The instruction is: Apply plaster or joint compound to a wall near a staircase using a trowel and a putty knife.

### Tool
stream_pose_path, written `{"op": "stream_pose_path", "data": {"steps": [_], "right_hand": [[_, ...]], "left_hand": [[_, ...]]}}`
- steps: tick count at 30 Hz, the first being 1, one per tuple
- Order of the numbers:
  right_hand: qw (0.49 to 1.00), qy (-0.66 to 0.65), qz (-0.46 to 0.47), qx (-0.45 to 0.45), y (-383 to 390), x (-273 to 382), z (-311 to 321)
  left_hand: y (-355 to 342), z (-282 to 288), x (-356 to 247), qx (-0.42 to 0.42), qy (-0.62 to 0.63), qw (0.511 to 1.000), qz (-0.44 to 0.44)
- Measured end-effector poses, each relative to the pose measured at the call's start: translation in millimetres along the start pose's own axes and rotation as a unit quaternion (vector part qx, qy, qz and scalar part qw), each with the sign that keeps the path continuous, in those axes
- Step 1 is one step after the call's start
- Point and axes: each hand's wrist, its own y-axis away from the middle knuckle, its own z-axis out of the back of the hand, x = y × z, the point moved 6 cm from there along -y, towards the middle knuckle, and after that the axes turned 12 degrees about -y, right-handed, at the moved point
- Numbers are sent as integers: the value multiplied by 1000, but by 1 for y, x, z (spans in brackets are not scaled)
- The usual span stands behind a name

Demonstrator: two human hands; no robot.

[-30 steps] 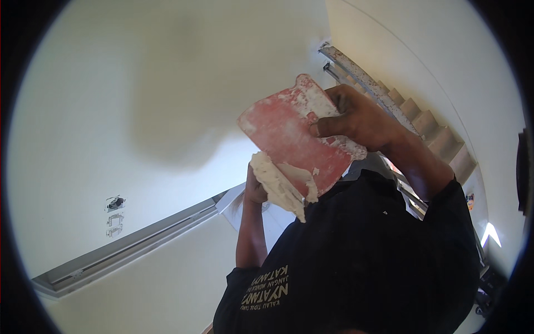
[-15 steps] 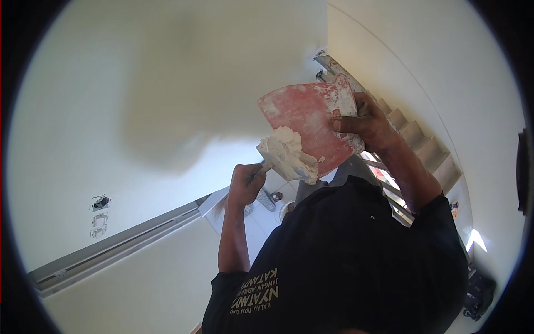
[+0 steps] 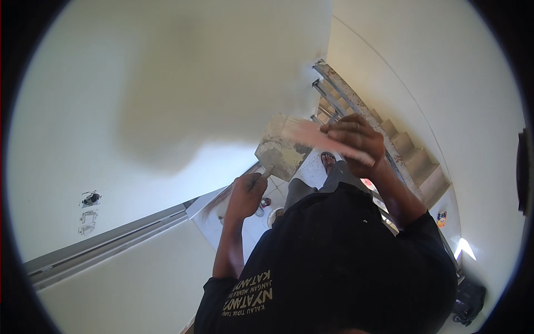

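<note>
My left hand is closed around the short handle of a wide, square-bladed putty knife. Thin, patchy smears of pale filler cover its blade, which faces up. My right hand grips a red plastic spreader, blurred by motion and seen nearly edge-on. The spreader's left end overlaps the far corner of the blade; whether they touch I cannot tell. Its underside is hidden, as is any filler there.
A smooth pale wall rises ahead and to the left, with an open socket hole low on it. Stairs with a stained metal rail lie at right. Below is a tiled floor; a dark bag sits lower right.
The thick heap of filler has gone from the putty knife's upper face. My right hand has turned the spreader from broad face to nearly edge-on and moved it slightly lower.
</note>
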Motion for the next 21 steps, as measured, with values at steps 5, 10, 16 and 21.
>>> {"op": "stream_pose_path", "data": {"steps": [5,10,16,21], "right_hand": [[989,122,60,59,11,11,-17],[981,180,4,71,22,-16,-15],[957,170,-230,-43,56,-54,0],[836,-99,-491,-224,116,-89,-3]], "left_hand": [[16,4,-25,-15,15,999,48],[21,-3,-9,-63,-24,997,32],[23,-4,8,-87,29,995,25],[30,-30,25,2,241,968,68]]}}
